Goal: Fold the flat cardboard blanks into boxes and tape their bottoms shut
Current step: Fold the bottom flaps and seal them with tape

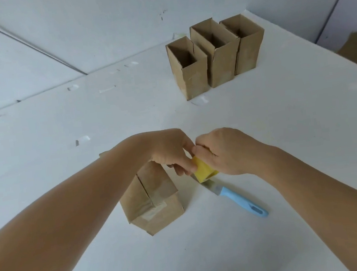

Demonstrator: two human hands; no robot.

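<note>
Both the left hand and right hand pinch a yellow tape roll above a blue-handled knife, beside an upturned box, with three open boxes standing well apart across the bench.

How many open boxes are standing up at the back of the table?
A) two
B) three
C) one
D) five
B: three open boxes stand side by side on the far part of the table, tops open, while another box sits near the hands with its taped end up.

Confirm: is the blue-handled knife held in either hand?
No, the blue-handled knife lies on the white table while the left hand and right hand hold the yellow tape roll.
</note>
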